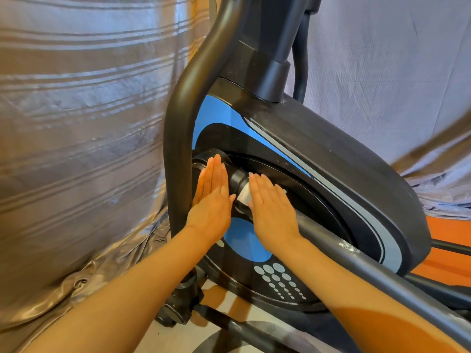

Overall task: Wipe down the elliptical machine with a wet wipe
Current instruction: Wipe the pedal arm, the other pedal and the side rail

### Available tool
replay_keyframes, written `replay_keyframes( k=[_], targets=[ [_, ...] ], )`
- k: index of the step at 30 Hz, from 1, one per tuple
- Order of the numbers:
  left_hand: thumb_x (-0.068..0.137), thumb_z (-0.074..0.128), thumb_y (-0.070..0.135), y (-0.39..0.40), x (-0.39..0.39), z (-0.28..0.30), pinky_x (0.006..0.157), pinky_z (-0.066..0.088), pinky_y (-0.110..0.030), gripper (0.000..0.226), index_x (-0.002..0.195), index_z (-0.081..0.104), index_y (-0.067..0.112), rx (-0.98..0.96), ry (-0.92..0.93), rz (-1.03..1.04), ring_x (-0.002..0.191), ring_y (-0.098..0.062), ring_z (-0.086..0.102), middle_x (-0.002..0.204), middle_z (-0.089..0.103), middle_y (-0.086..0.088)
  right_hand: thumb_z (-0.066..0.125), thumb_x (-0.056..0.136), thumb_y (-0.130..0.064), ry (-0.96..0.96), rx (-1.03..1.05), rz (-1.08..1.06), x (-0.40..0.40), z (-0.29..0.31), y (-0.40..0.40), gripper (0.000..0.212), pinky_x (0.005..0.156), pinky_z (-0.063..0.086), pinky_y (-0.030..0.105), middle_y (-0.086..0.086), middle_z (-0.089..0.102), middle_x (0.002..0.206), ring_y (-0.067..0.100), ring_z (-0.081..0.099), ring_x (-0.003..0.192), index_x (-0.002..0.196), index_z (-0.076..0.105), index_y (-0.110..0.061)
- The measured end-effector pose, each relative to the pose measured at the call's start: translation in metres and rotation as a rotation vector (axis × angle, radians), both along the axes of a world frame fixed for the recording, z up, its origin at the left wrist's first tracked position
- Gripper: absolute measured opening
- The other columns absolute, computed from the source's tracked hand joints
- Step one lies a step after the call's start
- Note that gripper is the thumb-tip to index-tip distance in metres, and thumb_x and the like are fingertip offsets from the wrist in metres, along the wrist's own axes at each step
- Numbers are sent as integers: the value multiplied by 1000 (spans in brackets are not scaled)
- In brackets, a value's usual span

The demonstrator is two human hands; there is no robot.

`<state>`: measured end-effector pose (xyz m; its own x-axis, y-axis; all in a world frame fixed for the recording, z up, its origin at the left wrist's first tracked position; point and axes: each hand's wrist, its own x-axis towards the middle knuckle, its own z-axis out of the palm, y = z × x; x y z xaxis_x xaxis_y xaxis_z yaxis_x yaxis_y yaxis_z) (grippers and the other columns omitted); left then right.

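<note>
The elliptical machine (318,159) is black with blue and grey stripes on its flywheel housing. My right hand (270,207) lies flat with straight fingers on the crank arm near the hub, pressing a white wet wipe (245,193) against it; only a corner of the wipe shows beside my thumb. My left hand (212,200) is flat too, fingers straight and together, resting against the hub cap next to the curved swing arm (178,118). It holds nothing.
A shiny striped curtain (76,123) hangs close on the left and pools on the floor. A grey-blue cloth (395,59) covers the back wall. The pedal bar (382,271) runs down to the right. Base tubes and a wheel (175,314) lie low in front.
</note>
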<state>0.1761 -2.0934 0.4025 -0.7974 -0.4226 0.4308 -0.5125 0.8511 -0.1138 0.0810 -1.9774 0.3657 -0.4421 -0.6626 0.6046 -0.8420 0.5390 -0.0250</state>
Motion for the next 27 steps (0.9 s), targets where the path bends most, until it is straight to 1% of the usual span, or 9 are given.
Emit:
replay_keyframes(
  k=[3,6,8,11,14,19,21,24,27],
  targets=[
    [108,20,39,1,1,2,107,-31,-37,70,153,-18,2,-1,9,-17,143,-32,-33,159,-29,-17,88,64,-15,62,61,3,-2,-11,28,101,107,44,50,16,42,151,32,40,140,149,36,-3],
    [108,22,38,1,1,4,104,-33,-37,71,153,-19,2,-19,-24,-5,140,-32,-36,158,-31,-16,87,61,-9,78,71,-8,2,-23,55,101,108,42,52,18,38,153,35,35,142,149,36,-2],
    [108,23,38,0,1,4,104,-31,-38,71,153,-19,2,-42,-39,9,138,-33,-37,158,-32,-17,86,61,-8,67,65,-20,5,-23,54,100,107,42,53,20,39,152,36,36,141,148,36,1],
    [108,19,39,-1,1,3,104,-32,-41,70,152,-19,0,-97,-50,21,133,-34,-42,158,-30,-20,89,63,-12,2,21,-42,5,-10,21,96,106,44,52,21,47,145,37,45,135,144,40,3],
    [108,19,39,0,0,2,100,-35,-40,70,153,-19,1,-93,-58,27,127,-32,-47,158,-29,-19,87,70,-17,-31,-14,-60,6,1,-5,88,110,38,49,19,50,143,35,47,134,144,43,1],
    [107,20,42,-4,0,-5,106,-32,-40,72,153,-16,-1,-110,8,-2,134,-32,-43,159,-28,-20,83,70,-18,60,92,-120,8,-15,32,104,115,32,51,17,37,154,33,34,143,151,19,-3],
    [106,22,46,-5,-1,-9,109,-30,-40,77,153,-17,0,-98,31,-10,138,-33,-39,158,-29,-20,84,66,-13,40,56,-165,9,-30,59,105,113,34,53,18,41,151,34,38,141,150,22,-4],
    [101,31,55,-4,-2,-11,112,-27,-35,87,155,-16,4,34,93,-71,144,-29,-33,159,-31,-14,84,63,-5,5,10,-221,11,-47,90,101,111,36,54,18,46,147,35,43,137,148,29,-4],
    [96,29,64,-4,-3,-12,114,-28,-33,94,155,-14,5,48,127,-101,147,-27,-30,160,-29,-12,88,59,-5,-18,-8,-258,12,-49,90,101,108,39,56,20,51,142,37,47,133,144,34,-2]
  ],
)
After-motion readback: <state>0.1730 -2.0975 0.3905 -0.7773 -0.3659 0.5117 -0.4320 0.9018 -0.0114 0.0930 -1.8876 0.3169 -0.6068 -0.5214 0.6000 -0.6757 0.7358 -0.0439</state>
